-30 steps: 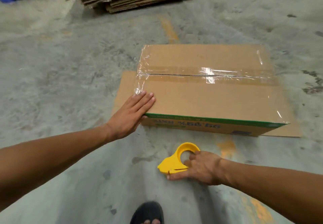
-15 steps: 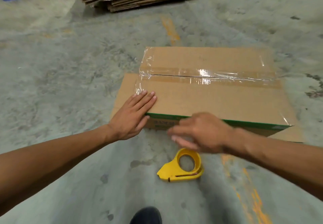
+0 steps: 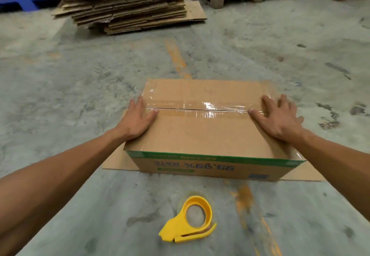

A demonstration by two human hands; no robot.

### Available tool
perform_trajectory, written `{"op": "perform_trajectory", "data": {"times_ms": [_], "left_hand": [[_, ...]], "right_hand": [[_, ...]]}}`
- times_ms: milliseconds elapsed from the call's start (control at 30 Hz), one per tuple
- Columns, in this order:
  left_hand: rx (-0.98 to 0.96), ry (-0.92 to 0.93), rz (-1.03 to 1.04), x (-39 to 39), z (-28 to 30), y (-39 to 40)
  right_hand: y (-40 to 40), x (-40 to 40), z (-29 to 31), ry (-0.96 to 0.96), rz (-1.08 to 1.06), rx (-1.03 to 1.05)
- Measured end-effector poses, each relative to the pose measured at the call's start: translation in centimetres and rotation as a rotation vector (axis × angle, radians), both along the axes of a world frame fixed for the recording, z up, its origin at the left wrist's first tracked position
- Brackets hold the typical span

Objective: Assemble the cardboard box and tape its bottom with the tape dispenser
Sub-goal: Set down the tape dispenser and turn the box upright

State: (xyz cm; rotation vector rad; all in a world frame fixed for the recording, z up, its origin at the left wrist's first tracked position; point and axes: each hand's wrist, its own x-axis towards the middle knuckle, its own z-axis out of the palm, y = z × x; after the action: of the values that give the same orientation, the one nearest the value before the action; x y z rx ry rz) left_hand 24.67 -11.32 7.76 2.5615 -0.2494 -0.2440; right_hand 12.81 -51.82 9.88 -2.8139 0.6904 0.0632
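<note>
Both hands, left (image 3: 136, 118) and right (image 3: 278, 116), now press flat, apart, on the taped box (image 3: 202, 133).

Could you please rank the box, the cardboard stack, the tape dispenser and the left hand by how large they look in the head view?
1. Box
2. Cardboard stack, farther off, so unsure
3. Tape dispenser and left hand, alike

Right hand (image 3: 280, 115) from dispenser (image 3: 190, 220) onto box (image 3: 200, 133).
</note>
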Motion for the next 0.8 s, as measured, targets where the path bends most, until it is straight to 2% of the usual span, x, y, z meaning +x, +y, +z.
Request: {"op": "perform_trajectory", "data": {"times_ms": [67,133,333,467,567,700,800], "left_hand": [[-0.091,-0.003,0.004,-0.4,0.0,-0.5],[-0.096,-0.02,0.038,-1.2,-0.1,-0.8],[-0.036,-0.021,0.106,-1.3,1.1,0.2],[0.065,-0.07,0.159,-1.2,4.3,2.0],[0.021,-0.222,0.235,-1.7,7.3,3.4],[-0.169,-0.488,0.311,-2.3,9.4,5.1],[-0.242,-0.568,0.302,-2.8,9.2,5.9]], "right_hand": [[-0.2,0.1,-0.1,0.014,-0.023,0.093],[-0.3,0.3,0.1,-0.021,-0.031,0.144],[0.0,2.3,1.2,-0.062,-0.135,0.284],[1.9,4.6,3.4,-0.153,-0.157,0.367],[3.4,5.4,5.1,-0.295,-0.125,0.416],[5.2,5.7,5.9,-0.609,0.05,0.475],[6.2,5.4,5.7,-0.653,0.142,0.533]]}}
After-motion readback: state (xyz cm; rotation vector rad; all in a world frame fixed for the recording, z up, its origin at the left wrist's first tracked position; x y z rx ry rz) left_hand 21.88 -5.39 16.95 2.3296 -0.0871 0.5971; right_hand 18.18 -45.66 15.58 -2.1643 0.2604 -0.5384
